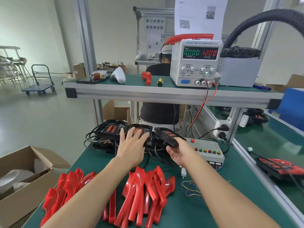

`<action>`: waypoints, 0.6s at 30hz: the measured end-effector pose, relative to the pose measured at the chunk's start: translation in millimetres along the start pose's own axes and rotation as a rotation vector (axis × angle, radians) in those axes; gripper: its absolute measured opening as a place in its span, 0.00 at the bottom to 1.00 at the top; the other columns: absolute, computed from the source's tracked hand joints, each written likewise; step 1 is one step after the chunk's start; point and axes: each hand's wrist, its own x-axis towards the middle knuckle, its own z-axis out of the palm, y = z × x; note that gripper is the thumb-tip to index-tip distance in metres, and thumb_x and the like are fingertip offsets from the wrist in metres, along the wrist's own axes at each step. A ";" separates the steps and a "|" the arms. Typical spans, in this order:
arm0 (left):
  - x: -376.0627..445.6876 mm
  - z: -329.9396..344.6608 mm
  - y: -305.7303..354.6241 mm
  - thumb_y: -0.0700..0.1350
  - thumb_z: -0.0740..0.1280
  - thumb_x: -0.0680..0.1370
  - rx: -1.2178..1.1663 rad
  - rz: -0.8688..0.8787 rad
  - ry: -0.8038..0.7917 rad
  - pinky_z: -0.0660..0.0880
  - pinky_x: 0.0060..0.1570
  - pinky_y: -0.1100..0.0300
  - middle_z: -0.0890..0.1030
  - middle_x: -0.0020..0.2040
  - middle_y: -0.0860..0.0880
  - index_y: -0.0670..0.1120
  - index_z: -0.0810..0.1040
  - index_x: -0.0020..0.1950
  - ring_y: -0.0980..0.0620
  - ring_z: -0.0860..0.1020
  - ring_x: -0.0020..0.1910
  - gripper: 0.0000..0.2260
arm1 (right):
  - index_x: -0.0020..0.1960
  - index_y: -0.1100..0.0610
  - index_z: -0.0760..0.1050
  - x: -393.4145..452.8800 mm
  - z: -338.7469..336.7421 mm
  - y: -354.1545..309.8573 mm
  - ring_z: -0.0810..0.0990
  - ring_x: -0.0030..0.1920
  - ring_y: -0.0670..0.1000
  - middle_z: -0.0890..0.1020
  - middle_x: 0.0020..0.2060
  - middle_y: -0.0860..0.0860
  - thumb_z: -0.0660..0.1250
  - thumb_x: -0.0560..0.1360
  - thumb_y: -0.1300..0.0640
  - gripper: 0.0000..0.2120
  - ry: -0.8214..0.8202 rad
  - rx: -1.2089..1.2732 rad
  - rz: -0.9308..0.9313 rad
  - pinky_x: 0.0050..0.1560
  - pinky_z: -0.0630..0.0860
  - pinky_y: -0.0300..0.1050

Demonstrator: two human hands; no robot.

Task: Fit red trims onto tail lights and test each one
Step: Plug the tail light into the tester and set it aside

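Left hand (131,142): centre of frame, fingers spread and straight, laid flat over the middle tail light (141,131) — touching its top, gripping nothing.
Right hand (178,152): right of centre, palm up, fingers curled round the near end of the right tail light (167,137), held tilted just above the green surface (238,186).
Left tail light (111,129): black housing with orange lenses, resting beside the middle one among black cables.
Red trims (139,191): loose pile across the lower centre, between and under the forearms; a second heap (65,190) at lower left.
Test box (207,150): grey, coloured buttons, just right of the right hand.
Power supply (195,61): upper right shelf — reads 0.000 current, 12.00 voltage.
Cardboard box (21,178): lower left, open.
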 end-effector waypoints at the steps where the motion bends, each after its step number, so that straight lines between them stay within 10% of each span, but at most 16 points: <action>1: 0.1 2.0 -0.5 0.51 0.64 0.80 -0.010 0.000 0.008 0.44 0.76 0.34 0.63 0.79 0.51 0.56 0.58 0.79 0.43 0.54 0.79 0.29 | 0.59 0.62 0.76 -0.4 -3.7 -0.5 0.82 0.30 0.52 0.81 0.43 0.59 0.66 0.82 0.52 0.13 -0.011 0.012 -0.005 0.22 0.75 0.38; 11: -12.3 -11.8 16.7 0.47 0.69 0.77 -0.242 0.063 0.196 0.58 0.75 0.41 0.73 0.73 0.48 0.47 0.72 0.74 0.43 0.65 0.75 0.25 | 0.49 0.64 0.79 -70.0 -70.7 -16.6 0.76 0.26 0.49 0.80 0.31 0.56 0.64 0.81 0.50 0.16 -0.216 0.003 -0.119 0.22 0.71 0.37; 15: -26.8 -13.0 45.1 0.46 0.73 0.75 -0.375 0.106 0.365 0.77 0.48 0.49 0.81 0.51 0.47 0.44 0.81 0.58 0.43 0.78 0.52 0.13 | 0.49 0.64 0.80 -112.0 -94.0 -19.1 0.75 0.27 0.51 0.78 0.33 0.58 0.67 0.75 0.50 0.16 -0.318 -0.025 -0.147 0.23 0.72 0.39; 18: -28.3 -9.6 66.9 0.54 0.66 0.79 -0.351 -0.164 0.124 0.69 0.38 0.53 0.78 0.51 0.47 0.46 0.73 0.52 0.43 0.80 0.48 0.11 | 0.47 0.64 0.83 -132.9 -107.7 -18.0 0.75 0.29 0.53 0.77 0.34 0.59 0.68 0.73 0.50 0.16 -0.373 -0.029 -0.149 0.25 0.73 0.41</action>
